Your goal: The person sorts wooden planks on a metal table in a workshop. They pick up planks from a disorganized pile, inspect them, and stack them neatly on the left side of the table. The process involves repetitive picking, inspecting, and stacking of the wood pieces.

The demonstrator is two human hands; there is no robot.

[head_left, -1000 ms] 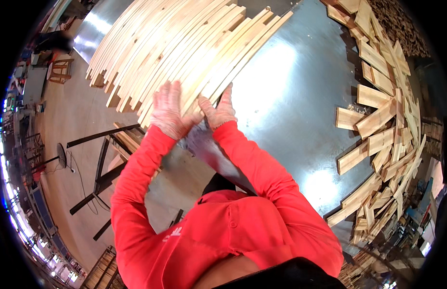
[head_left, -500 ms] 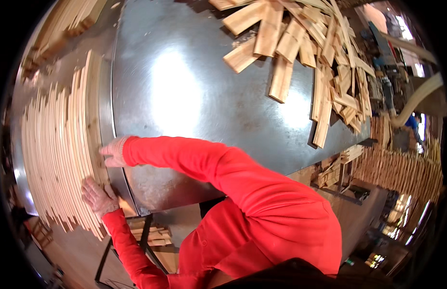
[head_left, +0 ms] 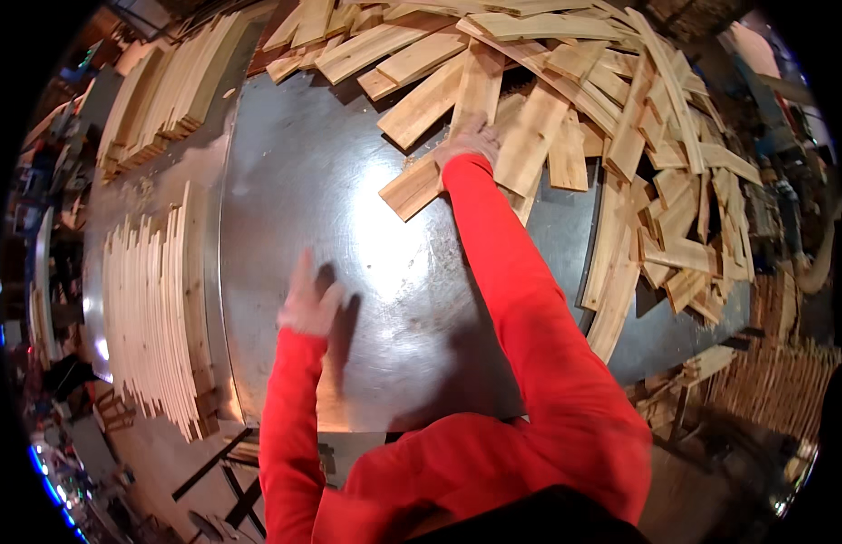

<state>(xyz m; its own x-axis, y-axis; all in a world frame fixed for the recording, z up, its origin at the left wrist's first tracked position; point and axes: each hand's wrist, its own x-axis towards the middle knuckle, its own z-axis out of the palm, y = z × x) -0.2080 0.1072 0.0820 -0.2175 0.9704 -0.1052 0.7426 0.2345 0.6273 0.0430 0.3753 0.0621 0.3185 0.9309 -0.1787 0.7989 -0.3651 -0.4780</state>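
Observation:
My left hand [head_left: 310, 299] hovers over the grey metal tabletop [head_left: 285, 181], fingers apart and holding nothing, slightly blurred. Farther off, my right hand [head_left: 471, 143] reaches to the near edge of a loose pile of wooden boards. Its fingers lie spread over one board [head_left: 480, 86] that points toward me. Beside its wrist, the end of a short board [head_left: 410, 190] sticks out to the left. A longer board [head_left: 532, 136] lies just right of the hand.
At the left, a row of boards on edge [head_left: 153, 317] stands tightly packed beside the tabletop's seam. Behind it is another stack of boards [head_left: 199, 77]. The pile continues along the right with crossing boards [head_left: 679, 258]. A black metal frame [head_left: 244, 490] stands below the table's front edge.
Both hands have left the row of boards at the left. My right hand has swung far right to the pile; my left is now above the tabletop. The view has shifted too.

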